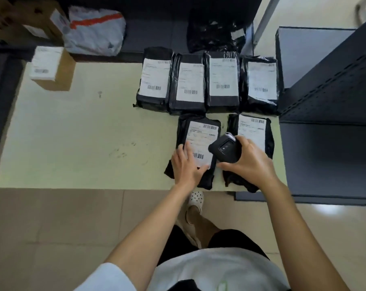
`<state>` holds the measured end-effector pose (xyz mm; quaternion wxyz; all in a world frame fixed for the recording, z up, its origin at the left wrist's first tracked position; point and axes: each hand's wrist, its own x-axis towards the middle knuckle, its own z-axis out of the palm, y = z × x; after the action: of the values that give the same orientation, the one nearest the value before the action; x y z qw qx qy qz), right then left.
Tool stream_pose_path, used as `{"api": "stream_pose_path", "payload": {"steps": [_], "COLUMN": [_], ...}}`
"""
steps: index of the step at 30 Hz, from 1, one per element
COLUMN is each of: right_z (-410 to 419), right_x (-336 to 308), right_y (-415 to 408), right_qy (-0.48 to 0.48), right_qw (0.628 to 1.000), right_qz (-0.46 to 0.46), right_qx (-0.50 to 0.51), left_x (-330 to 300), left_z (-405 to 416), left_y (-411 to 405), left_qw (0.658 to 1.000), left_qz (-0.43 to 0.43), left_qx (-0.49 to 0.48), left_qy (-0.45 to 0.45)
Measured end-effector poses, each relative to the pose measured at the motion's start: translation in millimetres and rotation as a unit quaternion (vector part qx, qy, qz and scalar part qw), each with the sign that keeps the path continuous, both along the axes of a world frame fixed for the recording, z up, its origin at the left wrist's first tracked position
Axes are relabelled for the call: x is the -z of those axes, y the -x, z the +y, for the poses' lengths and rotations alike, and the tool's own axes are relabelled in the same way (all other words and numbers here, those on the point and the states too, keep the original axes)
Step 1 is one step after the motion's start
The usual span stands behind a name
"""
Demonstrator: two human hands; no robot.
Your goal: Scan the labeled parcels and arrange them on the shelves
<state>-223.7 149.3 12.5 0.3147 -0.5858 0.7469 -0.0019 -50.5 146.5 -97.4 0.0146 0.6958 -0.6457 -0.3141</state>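
A black plastic-wrapped parcel with a white barcode label (195,143) lies at the near edge of a pale cream tabletop (72,133). The left hand (185,164) presses on it, fingers spread flat. The right hand (248,159) grips a black handheld scanner (225,148), fingers curled around it, apparently aimed at the label. Dark grey metal shelving (329,91) stands just right, over beige floor tiles (51,227).

No text can be read: the white labels (201,141) on the black parcels (193,150) show only barcodes and blurred print.
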Motion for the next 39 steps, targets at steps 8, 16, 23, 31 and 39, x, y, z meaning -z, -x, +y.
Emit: {"api": "stream_pose_path", "payload": {"steps": [8, 16, 23, 31, 39], "right_z": [14.1, 19.0, 28.2, 23.9, 0.9], "right_x": [4.4, 4.6, 0.3, -30.2, -93.9], "right_y": [-5.0, -63.1, -111.3, -156.3, -203.3], "right_qy": [-0.007, -0.003, 0.009, 0.063, 0.141], "right_qw": [0.994, 0.986, 0.982, 0.983, 0.981], "right_qz": [-0.002, -0.046, -0.057, -0.051, -0.045], "right_qx": [0.105, 0.162, 0.179, 0.164, 0.127], "left_x": [12.8, 16.4, 16.4, -20.5, -115.2], "left_z": [-9.7, -14.8, -26.4, -50.2, -122.2], "left_y": [17.5, -90.4, -139.5, -207.9, -233.1], "left_qw": [0.998, 0.999, 0.999, 0.982, 0.932], "left_qz": [0.015, -0.030, -0.047, 0.031, 0.041], "left_qx": [-0.053, 0.011, 0.002, 0.085, 0.154], "left_qy": [-0.009, -0.006, 0.021, 0.164, 0.326]}}
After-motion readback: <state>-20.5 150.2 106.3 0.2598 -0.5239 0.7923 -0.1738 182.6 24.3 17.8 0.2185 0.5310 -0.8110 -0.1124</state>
